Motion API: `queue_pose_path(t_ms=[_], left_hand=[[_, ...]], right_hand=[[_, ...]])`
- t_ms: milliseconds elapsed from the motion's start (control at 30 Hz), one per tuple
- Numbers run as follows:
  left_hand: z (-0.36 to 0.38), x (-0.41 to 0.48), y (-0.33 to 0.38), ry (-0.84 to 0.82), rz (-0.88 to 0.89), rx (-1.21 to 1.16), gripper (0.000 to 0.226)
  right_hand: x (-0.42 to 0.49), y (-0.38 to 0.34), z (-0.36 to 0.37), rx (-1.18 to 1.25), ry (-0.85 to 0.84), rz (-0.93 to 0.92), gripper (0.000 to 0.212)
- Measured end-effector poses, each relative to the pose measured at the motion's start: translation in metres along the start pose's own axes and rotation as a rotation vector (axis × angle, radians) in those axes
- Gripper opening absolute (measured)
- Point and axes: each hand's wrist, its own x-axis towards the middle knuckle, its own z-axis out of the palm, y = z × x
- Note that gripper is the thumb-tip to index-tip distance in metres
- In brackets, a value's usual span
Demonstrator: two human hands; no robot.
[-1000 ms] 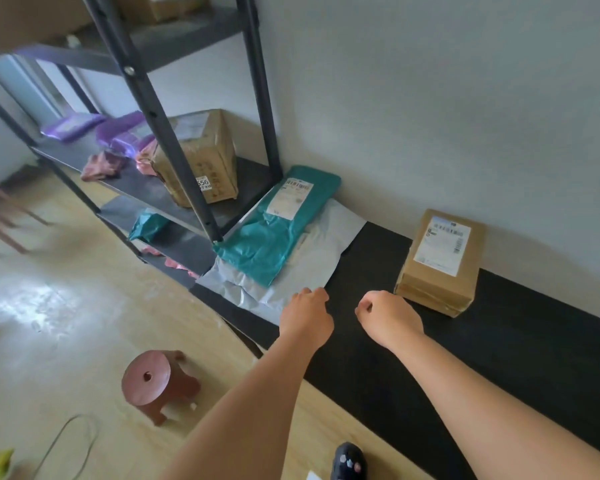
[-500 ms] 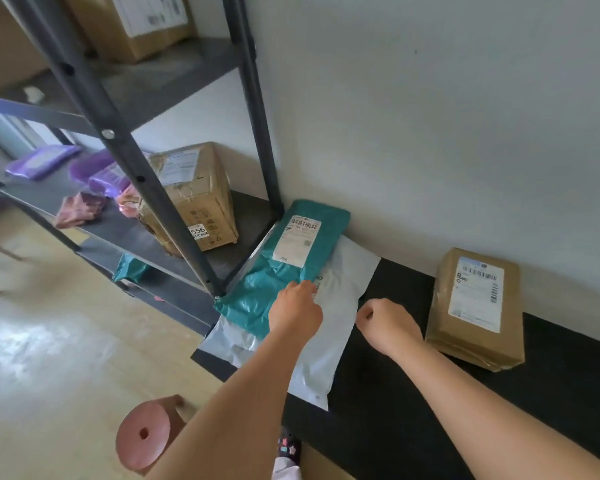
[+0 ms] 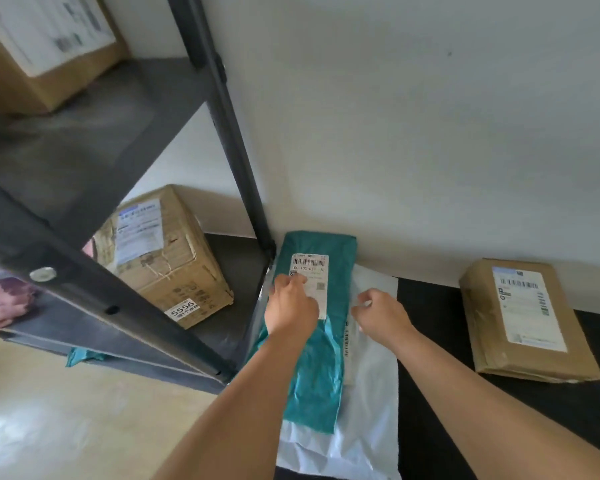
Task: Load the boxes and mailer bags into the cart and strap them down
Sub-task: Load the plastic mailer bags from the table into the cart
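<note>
The long teal plastic mailer bag (image 3: 323, 375) lies from 12 to 6 o'clock on a white plastic mailer bag (image 3: 371, 410). The left hand (image 3: 291, 308) rests on it, fingers loose. The right hand (image 3: 383, 315) is at its 3 o'clock, fingers curled, maybe holding nothing.

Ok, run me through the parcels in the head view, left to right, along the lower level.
From the left: pink bag → cardboard box with the 5556 sticker → teal mailer bag → white mailer bag lying under it → flat brown box.
</note>
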Motion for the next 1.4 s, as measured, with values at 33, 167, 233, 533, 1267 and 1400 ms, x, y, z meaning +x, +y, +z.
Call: queue_pose_path(t_ms=[33, 167, 233, 533, 1267, 1400], left_hand=[[0.0, 0.004, -0.003, 0.011, 0.006, 0.01, 0.05], [-0.001, 0.017, -0.011, 0.004, -0.062, -0.052, 0.066], [0.0, 0.023, -0.013, -0.034, -0.133, -0.156, 0.072], [0.011, 0.026, -0.018, 0.016, -0.272, -0.293, 0.077], [0.048, -0.05, 0.107, -0.035, 0.17, -0.629, 0.043], [0.066, -0.091, 0.146, -0.08, 0.252, -0.599, 0.043]], right_hand=[[0.002, -0.002, 0.003, 0.02, -0.002, 0.014, 0.035], [0.01, -0.009, 0.015, 0.118, -0.03, 0.088, 0.027], [0.013, -0.011, 0.02, 0.192, -0.05, 0.122, 0.024], [0.007, -0.007, 0.027, 0.708, -0.095, 0.215, 0.007], [-0.093, 0.082, -0.065, 1.193, 0.308, 0.151, 0.032], [-0.13, 0.12, -0.089, 1.257, 0.41, 0.182, 0.032]])
